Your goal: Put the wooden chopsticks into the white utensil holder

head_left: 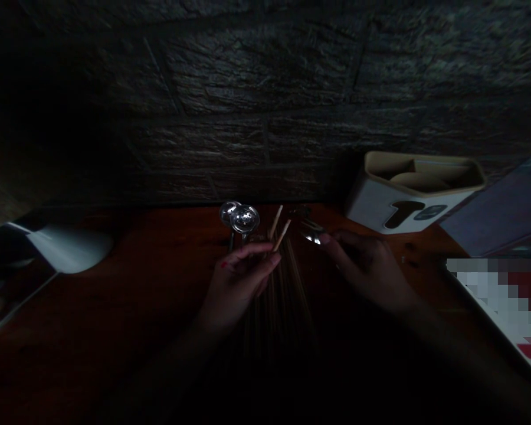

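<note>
Head view: left of the caddy (374, 200), the left hand (232, 280) pinches two chopsticks (282, 234) in closed fingers (268, 267), probably to keep them paired; nearer the caddy, the right hand (371, 268) grips a metal utensil (312, 238), perhaps a spoon.

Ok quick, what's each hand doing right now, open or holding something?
Left hand: closed, holding slim pale sticks between thumb and fingers.
Right hand: closed, pinching a shiny metal utensil.
</note>
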The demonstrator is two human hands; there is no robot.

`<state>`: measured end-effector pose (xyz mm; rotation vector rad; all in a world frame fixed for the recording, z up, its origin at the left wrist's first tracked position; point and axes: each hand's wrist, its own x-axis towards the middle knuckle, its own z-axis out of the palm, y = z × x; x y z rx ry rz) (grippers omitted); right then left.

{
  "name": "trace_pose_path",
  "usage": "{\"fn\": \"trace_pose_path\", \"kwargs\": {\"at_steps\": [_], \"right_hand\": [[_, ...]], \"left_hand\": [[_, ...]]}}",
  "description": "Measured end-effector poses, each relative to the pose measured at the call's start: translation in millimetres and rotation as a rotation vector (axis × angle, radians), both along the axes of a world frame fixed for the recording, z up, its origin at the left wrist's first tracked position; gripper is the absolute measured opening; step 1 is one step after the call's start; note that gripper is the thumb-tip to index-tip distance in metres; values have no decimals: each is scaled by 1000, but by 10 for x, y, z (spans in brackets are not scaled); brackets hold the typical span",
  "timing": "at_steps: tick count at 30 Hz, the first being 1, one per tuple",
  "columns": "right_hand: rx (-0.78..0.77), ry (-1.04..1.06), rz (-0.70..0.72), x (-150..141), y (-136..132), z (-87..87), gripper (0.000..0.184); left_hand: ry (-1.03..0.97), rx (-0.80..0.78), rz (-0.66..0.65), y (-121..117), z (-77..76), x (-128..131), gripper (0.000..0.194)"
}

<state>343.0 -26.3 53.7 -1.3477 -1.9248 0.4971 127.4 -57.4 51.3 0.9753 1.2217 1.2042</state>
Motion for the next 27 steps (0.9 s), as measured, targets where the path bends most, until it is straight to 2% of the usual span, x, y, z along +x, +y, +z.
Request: {"fn": "trace_pose_path", "kwargs": {"at_steps": [8, 13, 17, 23, 27], "right_hand": [[1, 77, 104, -72, -81, -4, 32], [11, 83, 123, -88, -87, -26, 31], [26, 56, 113, -77, -57, -72, 29], [35, 21, 22, -9, 17, -84, 32], [28, 84, 72, -47, -47, -27, 31]], "left_hand": [[-16, -92, -80, 18, 0, 27, 28], [2, -59, -104, 16, -7, 24, 25], [20, -34, -98, -4, 19, 19, 24], [18, -41, -59, -4, 48, 11, 21], [-1, -46, -115, 8, 12, 15, 24]]}}
